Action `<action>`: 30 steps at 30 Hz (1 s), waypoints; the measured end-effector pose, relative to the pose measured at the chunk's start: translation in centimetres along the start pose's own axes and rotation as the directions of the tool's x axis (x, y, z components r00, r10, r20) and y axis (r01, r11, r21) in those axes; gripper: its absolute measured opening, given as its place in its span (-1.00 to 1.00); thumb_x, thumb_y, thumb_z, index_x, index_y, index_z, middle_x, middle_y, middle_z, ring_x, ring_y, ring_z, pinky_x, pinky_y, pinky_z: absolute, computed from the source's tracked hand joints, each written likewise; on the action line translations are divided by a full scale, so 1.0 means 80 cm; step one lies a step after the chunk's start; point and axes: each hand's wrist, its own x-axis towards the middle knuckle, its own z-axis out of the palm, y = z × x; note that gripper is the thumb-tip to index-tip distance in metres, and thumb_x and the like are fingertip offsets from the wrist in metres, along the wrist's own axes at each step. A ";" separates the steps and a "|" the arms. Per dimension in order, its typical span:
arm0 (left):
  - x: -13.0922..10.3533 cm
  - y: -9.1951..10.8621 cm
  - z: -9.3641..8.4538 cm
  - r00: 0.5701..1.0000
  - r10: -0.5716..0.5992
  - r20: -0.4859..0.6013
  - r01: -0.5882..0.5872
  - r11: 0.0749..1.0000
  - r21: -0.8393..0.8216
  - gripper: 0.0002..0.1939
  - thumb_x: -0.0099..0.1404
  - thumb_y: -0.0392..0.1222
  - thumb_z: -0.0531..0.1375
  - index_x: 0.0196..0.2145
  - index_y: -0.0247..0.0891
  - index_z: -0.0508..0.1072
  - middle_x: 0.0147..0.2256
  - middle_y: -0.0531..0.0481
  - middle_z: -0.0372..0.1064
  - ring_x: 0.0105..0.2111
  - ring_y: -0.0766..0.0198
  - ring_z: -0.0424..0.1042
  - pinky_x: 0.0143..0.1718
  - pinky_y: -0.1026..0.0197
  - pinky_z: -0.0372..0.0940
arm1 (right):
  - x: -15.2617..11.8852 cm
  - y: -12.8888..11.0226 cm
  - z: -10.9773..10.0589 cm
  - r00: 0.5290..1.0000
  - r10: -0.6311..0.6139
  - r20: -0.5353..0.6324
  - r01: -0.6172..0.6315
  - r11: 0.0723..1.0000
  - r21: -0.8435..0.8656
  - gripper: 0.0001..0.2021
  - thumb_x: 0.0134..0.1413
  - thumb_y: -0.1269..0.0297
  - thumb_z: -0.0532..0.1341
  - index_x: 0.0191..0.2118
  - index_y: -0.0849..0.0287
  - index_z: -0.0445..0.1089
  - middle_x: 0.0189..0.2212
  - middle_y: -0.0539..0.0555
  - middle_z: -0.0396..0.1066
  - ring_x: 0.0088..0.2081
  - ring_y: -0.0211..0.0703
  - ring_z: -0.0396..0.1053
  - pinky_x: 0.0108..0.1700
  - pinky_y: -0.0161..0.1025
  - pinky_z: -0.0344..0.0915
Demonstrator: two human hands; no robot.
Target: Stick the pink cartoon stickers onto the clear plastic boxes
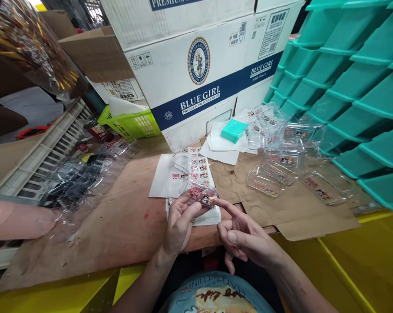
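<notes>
A small clear plastic box (pixel 196 190) with a cat-and-lettering sticker is held in my left hand (pixel 180 221), thumb on its near edge and fingers behind. My right hand (pixel 245 237) stretches its index finger to the right end of the sticker (pixel 208 200). Its other fingers are loosely curled and grip nothing. Beneath the box lie sticker sheets (pixel 203 167) with rows of the same cat print. Another clear plastic piece (pixel 182 163) rests on them at the upper left.
Several clear boxes with stickers (pixel 268 182) lie to the right on cardboard. Stacked teal trays (pixel 362 108) rise behind them. A white beer carton (pixel 170 74) stands at the back, near a teal block (pixel 234 131) and green basket (pixel 131 121). Clear plastic packs (pixel 85 182) lie left.
</notes>
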 end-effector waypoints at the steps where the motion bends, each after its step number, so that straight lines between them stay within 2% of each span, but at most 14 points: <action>1: 0.000 0.000 0.002 1.000 -0.011 -0.022 0.010 1.000 -0.020 -0.77 0.31 -0.16 0.23 -0.15 -0.34 0.53 -0.12 -0.19 0.56 -0.06 0.05 0.53 0.06 -0.03 0.38 | 0.001 -0.001 0.001 1.000 0.003 -0.011 -0.003 1.000 -0.006 -0.34 0.17 0.31 0.29 0.31 -0.01 0.01 -0.53 -0.17 0.27 -0.69 -0.52 0.08 -0.55 -0.29 0.46; 4: 0.002 -0.002 0.008 0.993 -0.014 -0.118 0.007 0.999 -0.053 -0.71 0.34 -0.05 0.19 -0.22 -0.36 0.53 -0.21 -0.17 0.58 -0.10 0.05 0.55 0.04 -0.06 0.39 | 0.003 -0.002 0.006 0.999 0.004 -0.053 -0.005 1.000 -0.023 -0.31 0.16 0.29 0.30 0.31 0.02 -0.01 -0.56 -0.19 0.26 -0.71 -0.52 0.04 -0.57 -0.31 0.44; 9: 0.002 -0.010 0.016 0.969 0.036 -0.244 -0.054 0.996 -0.068 -0.71 0.28 -0.01 0.26 -0.26 -0.35 0.52 -0.25 -0.14 0.59 -0.15 0.07 0.57 0.02 -0.04 0.40 | 0.001 -0.001 0.014 0.993 0.006 -0.115 -0.019 0.994 -0.106 -0.25 0.18 0.23 0.29 0.36 0.02 -0.12 -0.59 -0.21 0.24 -0.72 -0.50 0.02 -0.58 -0.30 0.43; 16: 0.001 -0.011 0.022 0.963 0.083 -0.258 -0.097 0.994 -0.045 -0.71 0.27 0.00 0.27 -0.25 -0.31 0.52 -0.25 -0.11 0.59 -0.24 0.12 0.59 -0.06 0.02 0.45 | 0.000 -0.005 0.026 0.981 -0.041 -0.188 -0.009 0.966 -0.257 -0.25 0.18 0.15 0.28 0.36 0.06 -0.11 -0.59 -0.23 0.12 -0.70 -0.46 0.02 -0.59 -0.33 0.36; 20: 0.002 -0.012 0.024 0.957 0.119 -0.264 -0.129 0.991 -0.021 -0.73 0.29 -0.02 0.25 -0.26 -0.30 0.53 -0.26 -0.09 0.59 -0.23 0.14 0.59 -0.09 0.08 0.46 | 0.000 -0.007 0.035 0.967 -0.087 -0.241 -0.037 0.883 -0.468 -0.30 0.23 0.11 0.22 0.36 0.07 -0.10 -0.57 -0.18 0.09 -0.62 -0.38 0.12 -0.55 -0.37 0.28; 21: 0.003 -0.014 0.023 0.955 0.130 -0.268 -0.138 0.990 -0.011 -0.73 0.30 -0.01 0.24 -0.25 -0.30 0.54 -0.25 -0.09 0.59 -0.22 0.15 0.59 -0.10 0.09 0.46 | 0.000 -0.005 0.037 0.959 -0.130 -0.250 -0.037 0.822 -0.568 -0.31 0.24 0.13 0.19 0.37 0.07 -0.11 -0.57 -0.17 0.09 -0.59 -0.35 0.14 -0.53 -0.37 0.25; 22: 0.003 -0.015 0.023 0.952 0.138 -0.273 -0.145 0.989 -0.003 -0.73 0.31 -0.01 0.23 -0.24 -0.29 0.54 -0.24 -0.09 0.59 -0.22 0.16 0.58 -0.10 0.11 0.46 | 0.000 -0.002 0.038 0.947 -0.196 -0.256 -0.036 0.723 -0.690 -0.31 0.26 0.16 0.17 0.39 0.07 -0.13 -0.57 -0.15 0.10 -0.57 -0.32 0.15 -0.50 -0.36 0.23; 24: 0.005 -0.020 0.022 0.943 0.152 -0.297 -0.158 0.987 0.006 -0.71 0.31 0.01 0.23 -0.21 -0.28 0.54 -0.20 -0.09 0.58 -0.21 0.16 0.58 -0.09 0.12 0.46 | 0.001 0.008 0.038 0.896 -0.369 -0.245 -0.083 0.404 -0.911 -0.26 0.28 0.22 0.12 0.43 0.13 -0.26 -0.55 -0.08 0.19 -0.54 -0.25 0.17 -0.45 -0.29 0.23; 26: 0.007 -0.024 0.022 0.933 0.161 -0.322 -0.170 0.985 0.002 -0.69 0.29 0.03 0.24 -0.20 -0.27 0.53 -0.17 -0.09 0.58 -0.21 0.16 0.58 -0.09 0.12 0.46 | 0.006 0.020 0.036 0.847 -0.503 -0.170 -0.165 0.055 -0.985 -0.24 0.30 0.29 0.05 0.44 0.20 -0.42 -0.50 0.03 0.32 -0.53 -0.17 0.22 -0.41 -0.20 0.26; 28: 0.009 -0.025 0.021 0.929 0.165 -0.332 -0.178 0.984 -0.009 -0.69 0.26 0.03 0.27 -0.22 -0.27 0.53 -0.18 -0.09 0.58 -0.21 0.15 0.58 -0.10 0.12 0.46 | 0.012 0.028 0.032 0.860 -0.506 -0.071 -0.186 -0.181 -0.966 -0.28 0.29 0.38 -0.03 0.44 0.22 -0.43 -0.45 0.14 0.41 -0.52 -0.11 0.27 -0.40 -0.16 0.29; 30: 0.010 -0.023 0.021 0.934 0.157 -0.321 -0.177 0.984 -0.036 -0.71 0.26 0.02 0.28 -0.24 -0.29 0.54 -0.21 -0.11 0.58 -0.21 0.15 0.58 -0.10 0.12 0.45 | 0.016 0.026 0.026 0.897 -0.440 -0.037 -0.190 -0.308 -0.932 -0.31 0.23 0.47 -0.06 0.44 0.18 -0.26 -0.48 0.15 0.43 -0.55 -0.09 0.28 -0.44 -0.17 0.29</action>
